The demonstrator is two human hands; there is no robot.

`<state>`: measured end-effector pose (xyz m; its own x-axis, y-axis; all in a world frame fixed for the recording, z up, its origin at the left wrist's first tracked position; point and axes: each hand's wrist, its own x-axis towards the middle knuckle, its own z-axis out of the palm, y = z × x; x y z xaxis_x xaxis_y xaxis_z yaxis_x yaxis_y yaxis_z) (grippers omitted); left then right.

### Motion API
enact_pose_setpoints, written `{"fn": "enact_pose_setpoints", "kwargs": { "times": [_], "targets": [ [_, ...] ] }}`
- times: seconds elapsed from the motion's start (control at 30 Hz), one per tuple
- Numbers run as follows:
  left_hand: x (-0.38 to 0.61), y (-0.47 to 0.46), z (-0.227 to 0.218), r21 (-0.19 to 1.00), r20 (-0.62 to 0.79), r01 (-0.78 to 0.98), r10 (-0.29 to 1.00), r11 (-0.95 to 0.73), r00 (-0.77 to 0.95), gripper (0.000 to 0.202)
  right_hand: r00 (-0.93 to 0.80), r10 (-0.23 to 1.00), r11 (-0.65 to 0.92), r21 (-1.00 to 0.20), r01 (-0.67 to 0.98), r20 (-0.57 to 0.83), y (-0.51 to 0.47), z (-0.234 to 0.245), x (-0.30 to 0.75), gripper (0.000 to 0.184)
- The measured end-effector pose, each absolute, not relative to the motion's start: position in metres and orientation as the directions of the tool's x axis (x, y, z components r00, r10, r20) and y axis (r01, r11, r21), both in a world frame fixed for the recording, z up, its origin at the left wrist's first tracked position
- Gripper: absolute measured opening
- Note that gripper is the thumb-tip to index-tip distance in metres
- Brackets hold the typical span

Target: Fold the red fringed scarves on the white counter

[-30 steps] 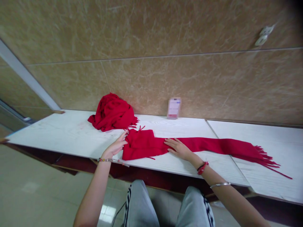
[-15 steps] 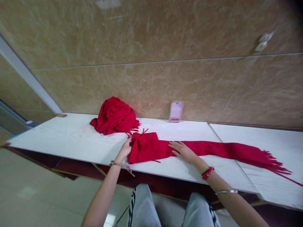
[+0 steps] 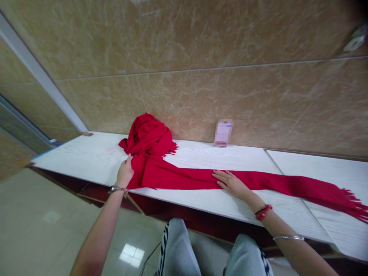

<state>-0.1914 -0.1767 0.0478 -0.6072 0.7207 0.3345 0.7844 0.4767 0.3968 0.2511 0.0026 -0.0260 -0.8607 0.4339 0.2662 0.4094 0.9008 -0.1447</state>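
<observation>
A long red scarf [image 3: 195, 178] lies along the white tabletop, its fringed end stretching off to the right. My left hand [image 3: 125, 173] is closed on the scarf's left end, where the cloth is bunched in folds. My right hand [image 3: 230, 183] rests flat on the middle of the strip, fingers stretched out. Just behind the left end sits a second red heap of fringed cloth [image 3: 151, 134], crumpled against the wall; the scarf's folds touch or overlap its front edge.
A small blurred pinkish card or box [image 3: 223, 133] leans on the tiled wall [image 3: 201, 99]. The white tabletop [image 3: 184, 197] has a seam at the right and a front edge close to my knees [image 3: 178, 245]. A wall socket [image 3: 355, 43] is at the upper right.
My left hand has moved left, drawing the scarf's left end out toward the heap. My right hand stays flat on the strip. The view has shifted slightly.
</observation>
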Motion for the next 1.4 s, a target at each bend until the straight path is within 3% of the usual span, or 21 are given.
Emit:
{"fn": "enact_pose_setpoints", "kwargs": {
  "times": [0.07, 0.13, 0.27, 0.53, 0.63, 0.73, 0.87, 1.0, 1.1, 1.23, 1.33, 1.4],
  "targets": [
    [-0.183, -0.174, 0.041, 0.241, 0.424, 0.819, 0.702, 0.521, -0.572, 0.06, -0.859, 0.432, 0.902, -0.142, 0.408, 0.276, 0.003, -0.027, 0.251, 0.04],
    [-0.173, -0.167, 0.028, 0.129, 0.349, 0.851, 0.779, 0.51, -0.52, 0.057, -0.861, 0.421, 0.907, -0.137, 0.398, 0.286, 0.004, -0.028, 0.252, 0.041],
    [-0.178, -0.159, 0.003, 0.112, 0.133, 0.868, 0.858, 0.485, -0.496, 0.053, -0.866, 0.401, 0.916, -0.12, 0.383, 0.299, 0.004, -0.028, 0.253, 0.041],
    [-0.251, -0.19, 0.007, -0.063, 0.079, 0.883, 0.884, 0.466, -0.461, 0.047, -0.864, 0.41, 0.912, -0.107, 0.397, 0.292, 0.004, -0.03, 0.253, 0.041],
    [-0.254, -0.196, 0.015, -0.119, 0.168, 0.846, 0.85, 0.52, -0.499, 0.045, -0.866, 0.4, 0.916, -0.099, 0.389, 0.3, 0.005, -0.032, 0.253, 0.041],
    [-0.236, -0.195, 0.013, -0.125, 0.266, 0.873, 0.864, 0.471, -0.427, 0.045, -0.864, 0.403, 0.914, -0.094, 0.394, 0.301, 0.005, -0.032, 0.252, 0.04],
    [-0.223, -0.187, 0.006, -0.121, 0.103, 0.936, 0.942, 0.331, -0.32, 0.044, -0.862, 0.408, 0.912, -0.091, 0.4, 0.3, 0.002, -0.027, 0.253, 0.041],
    [-0.256, -0.186, 0.007, -0.047, 0.042, 0.89, 0.891, 0.454, -0.453, 0.048, -0.862, 0.413, 0.91, -0.085, 0.406, 0.295, 0.002, -0.025, 0.261, 0.04],
    [-0.286, -0.191, 0.011, -0.064, 0.026, 0.866, 0.868, 0.497, -0.496, 0.049, -0.862, 0.415, 0.909, -0.08, 0.41, 0.291, 0.004, -0.028, 0.266, 0.04],
    [-0.277, -0.188, 0.018, -0.116, 0.14, 0.839, 0.844, 0.533, -0.517, 0.049, -0.863, 0.409, 0.911, -0.079, 0.404, 0.297, 0.005, -0.03, 0.265, 0.04],
    [-0.23, -0.169, 0.026, -0.117, 0.302, 0.911, 0.888, 0.396, -0.347, 0.05, -0.874, 0.401, 0.915, -0.071, 0.398, 0.274, 0.002, -0.025, 0.262, 0.041],
    [-0.192, -0.152, 0.033, -0.111, 0.294, 0.983, 0.95, 0.146, -0.108, 0.05, -0.884, 0.39, 0.92, -0.068, 0.386, 0.256, 0.0, -0.02, 0.261, 0.041]
  ]
}}
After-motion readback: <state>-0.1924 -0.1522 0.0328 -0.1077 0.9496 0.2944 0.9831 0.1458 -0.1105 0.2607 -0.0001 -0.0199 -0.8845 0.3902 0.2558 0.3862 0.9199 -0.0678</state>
